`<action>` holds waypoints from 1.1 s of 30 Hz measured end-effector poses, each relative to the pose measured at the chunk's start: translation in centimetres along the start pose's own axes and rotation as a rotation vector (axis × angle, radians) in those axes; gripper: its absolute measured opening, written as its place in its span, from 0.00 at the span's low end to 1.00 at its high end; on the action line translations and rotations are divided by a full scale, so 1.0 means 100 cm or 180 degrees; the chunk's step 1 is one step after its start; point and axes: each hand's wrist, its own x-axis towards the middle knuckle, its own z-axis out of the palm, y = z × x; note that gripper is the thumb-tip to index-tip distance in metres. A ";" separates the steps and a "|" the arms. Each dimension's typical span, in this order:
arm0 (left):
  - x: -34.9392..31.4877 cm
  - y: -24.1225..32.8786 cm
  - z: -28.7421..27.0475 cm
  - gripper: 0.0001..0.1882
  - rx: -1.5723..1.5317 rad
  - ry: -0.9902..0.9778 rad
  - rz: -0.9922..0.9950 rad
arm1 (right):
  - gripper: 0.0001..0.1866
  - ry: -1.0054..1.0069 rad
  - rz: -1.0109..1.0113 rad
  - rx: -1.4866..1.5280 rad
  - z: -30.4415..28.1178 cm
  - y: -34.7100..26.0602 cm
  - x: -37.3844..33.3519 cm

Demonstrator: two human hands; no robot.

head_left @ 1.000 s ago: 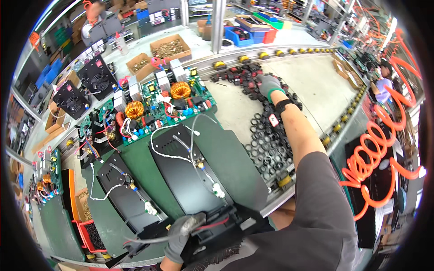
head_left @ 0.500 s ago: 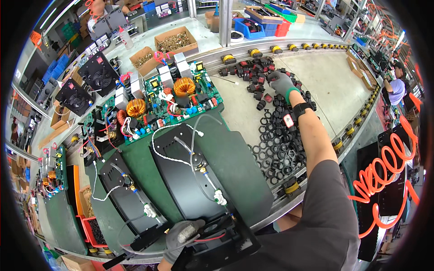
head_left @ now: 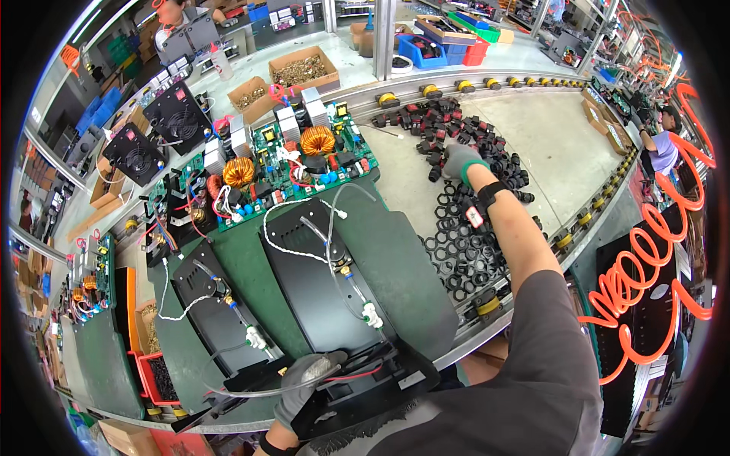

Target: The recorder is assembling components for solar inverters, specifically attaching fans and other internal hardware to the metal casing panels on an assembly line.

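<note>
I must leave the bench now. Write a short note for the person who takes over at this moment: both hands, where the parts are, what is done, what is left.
Left hand: gloved, resting on the black panel at the near edge, over its red wire and clear tube; whether it grips is hard to tell.
Right hand: gloved, stretched out into the pile of black and red connectors; fingers hidden, so no part seen held.
Parts: black rings lie spread beside the forearm; the green circuit board with copper coils sits behind the black chassis.
Done: white wires and tubes lie across the chassis.
Left: no connector has reached the near panel yet.
</note>
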 end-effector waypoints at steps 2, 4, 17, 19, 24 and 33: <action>0.000 -0.004 0.002 0.24 -0.0290 -0.0066 -0.0370 | 0.28 0.0096 -0.0062 0.0037 0.010 -0.005 0.001; -0.001 -0.007 0.002 0.26 -0.0179 -0.0067 -0.0143 | 0.29 0.0131 -0.0003 0.0078 0.015 -0.006 0.002; -0.043 0.021 0.006 0.41 0.0568 0.1408 0.0708 | 0.18 0.1260 -0.2730 0.4938 -0.153 -0.070 -0.284; -0.058 0.041 -0.010 0.34 0.0913 0.2125 0.1817 | 0.16 0.1465 -0.2698 0.3782 -0.159 -0.064 -0.367; -0.061 0.116 -0.034 0.32 -0.0929 0.0715 0.0654 | 0.25 0.0350 -0.4132 0.1514 -0.122 -0.091 -0.477; -0.020 0.144 -0.005 0.19 -0.3335 -0.0175 -0.0765 | 0.24 0.1247 -0.3265 0.2321 -0.060 -0.087 -0.485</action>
